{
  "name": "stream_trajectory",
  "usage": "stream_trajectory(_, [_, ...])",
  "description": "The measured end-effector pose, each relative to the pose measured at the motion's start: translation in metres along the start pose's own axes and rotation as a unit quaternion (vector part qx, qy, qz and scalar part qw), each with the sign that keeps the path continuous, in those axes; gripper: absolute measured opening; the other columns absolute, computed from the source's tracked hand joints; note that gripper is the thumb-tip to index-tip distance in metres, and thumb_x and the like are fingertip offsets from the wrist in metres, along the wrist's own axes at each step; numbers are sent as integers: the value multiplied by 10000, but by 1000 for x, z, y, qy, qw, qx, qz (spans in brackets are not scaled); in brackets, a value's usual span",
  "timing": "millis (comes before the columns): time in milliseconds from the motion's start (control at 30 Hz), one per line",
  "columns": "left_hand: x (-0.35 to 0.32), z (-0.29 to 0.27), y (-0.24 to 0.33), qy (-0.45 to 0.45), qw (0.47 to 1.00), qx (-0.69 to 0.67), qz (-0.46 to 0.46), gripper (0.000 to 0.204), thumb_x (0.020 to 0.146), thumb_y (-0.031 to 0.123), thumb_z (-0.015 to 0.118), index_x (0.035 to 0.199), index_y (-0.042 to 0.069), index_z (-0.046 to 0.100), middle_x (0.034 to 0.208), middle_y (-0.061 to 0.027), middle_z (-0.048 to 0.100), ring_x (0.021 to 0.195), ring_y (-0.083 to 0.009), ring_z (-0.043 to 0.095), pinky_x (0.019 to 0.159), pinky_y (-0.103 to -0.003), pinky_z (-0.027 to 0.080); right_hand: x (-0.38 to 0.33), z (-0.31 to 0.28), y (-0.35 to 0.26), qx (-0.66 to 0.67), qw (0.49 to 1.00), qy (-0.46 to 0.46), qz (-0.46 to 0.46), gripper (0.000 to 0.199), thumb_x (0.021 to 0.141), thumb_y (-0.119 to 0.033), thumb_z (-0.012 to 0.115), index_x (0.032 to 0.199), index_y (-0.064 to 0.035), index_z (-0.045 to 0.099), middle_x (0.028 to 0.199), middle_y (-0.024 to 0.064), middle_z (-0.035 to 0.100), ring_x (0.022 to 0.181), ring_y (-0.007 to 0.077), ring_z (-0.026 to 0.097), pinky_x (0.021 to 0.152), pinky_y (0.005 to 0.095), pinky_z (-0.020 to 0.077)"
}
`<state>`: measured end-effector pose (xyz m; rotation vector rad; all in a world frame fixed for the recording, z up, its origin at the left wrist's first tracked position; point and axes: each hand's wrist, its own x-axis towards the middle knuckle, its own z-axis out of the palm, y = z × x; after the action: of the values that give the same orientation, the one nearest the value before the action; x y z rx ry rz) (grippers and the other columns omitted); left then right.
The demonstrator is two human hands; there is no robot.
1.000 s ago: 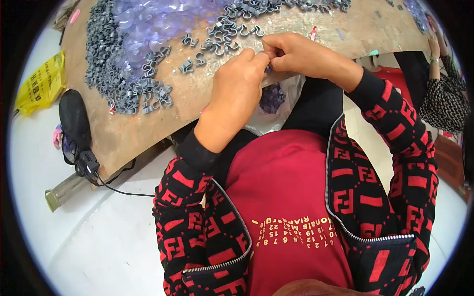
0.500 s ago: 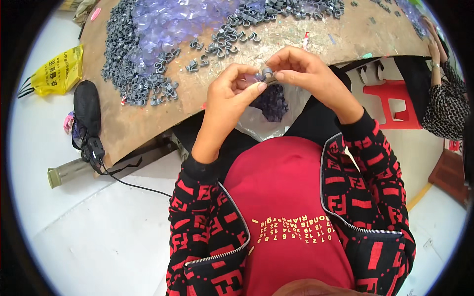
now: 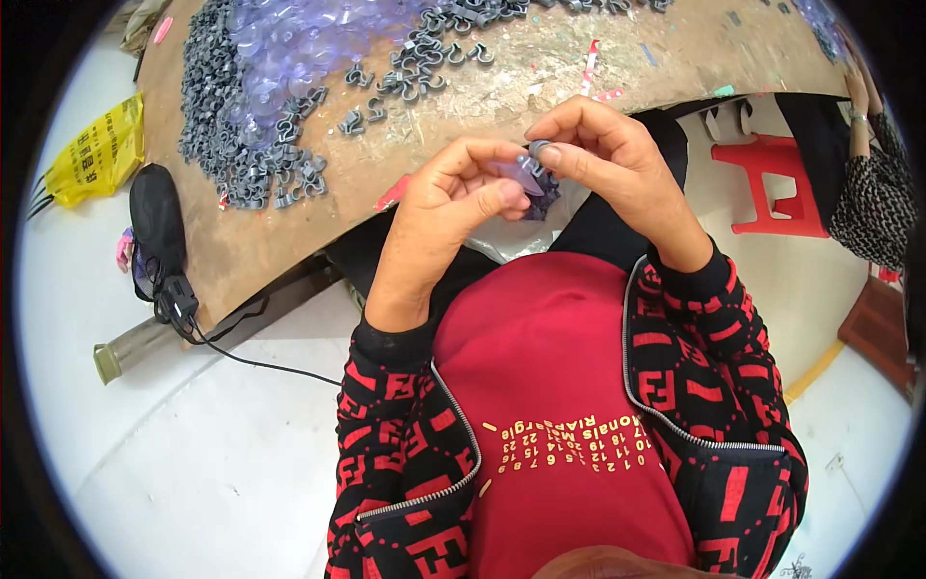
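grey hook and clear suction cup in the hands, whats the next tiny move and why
Probably press the grey hook down onto the clear suction cup. The right hand pinches the hook just above the cup, which the left hand grips between thumb and fingers; the two parts meet but whether they are seated cannot be told. Loose hooks wait on the brown board.

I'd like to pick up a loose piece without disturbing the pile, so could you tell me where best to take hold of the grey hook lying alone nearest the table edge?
Take the grey hook by its curved body, coming from above with two fingertips. It lies flat on the table, apart from the heap, so its sides look free.
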<state>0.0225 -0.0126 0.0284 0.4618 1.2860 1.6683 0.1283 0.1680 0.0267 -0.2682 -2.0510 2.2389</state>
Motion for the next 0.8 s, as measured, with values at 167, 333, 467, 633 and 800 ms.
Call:
stream_trajectory(167, [-1, -4, -10, 6, 1000, 7, 3, 215, 916, 110, 595, 1100, -1, 589, 910, -50, 637, 798, -106, 611, 749, -244, 512, -4, 1, -6, -113, 993, 4, -22, 180, 884, -128, 635, 1009, 1, 616, 862, -11, 603, 785, 55, 537, 706, 212, 436])
stream_trajectory(333, [-4, -1, -28, 16, 951, 304, 62, 213, 865, 54, 592, 1067, 0, 627, 917, -81, 652, 783, -148, 627, 707, -272, 501, 11, -6, -2, -245, 967, 32, -61, 165, 885, -137, 626, 976, 0, 632, 797, 10, 622, 723, 77, 547, 662, 229, 449])
stream_trajectory(467, [-7, 2, -28, 17, 903, 417, 98, 284, 825, 39, 603, 1107, 21, 632, 1003, -103, 642, 797, -173, 634, 720, -279, 495, 51, -11, -2, -311, 946, 74, -56, 171, 874, -136, 635, 1000, -21, 632, 818, 29, 621, 710, 93, 565, 639, 245, 465])
stream_trajectory(633, [-8, -2, -19, 35, 926, 367, 86, 268, 857, 42, 592, 1120, 16, 632, 994, -92, 664, 811, -142, 628, 724, -263, 492, 101, -12, 25, -389, 885, 123, -224, 198, 829, -141, 659, 1020, -89, 638, 838, 49, 566, 686, 173, 574, 624, 278, 469])
stream_trajectory(800, [-9, -12, -16, 80, 938, 315, 121, 247, 845, 39, 598, 1088, 10, 634, 951, -119, 658, 774, -200, 627, 698, -293, 493, 113, -11, 33, -490, 833, 102, -238, 231, 793, -160, 680, 1009, -93, 630, 858, 81, 581, 757, 246, 603, 663, 352, 482])
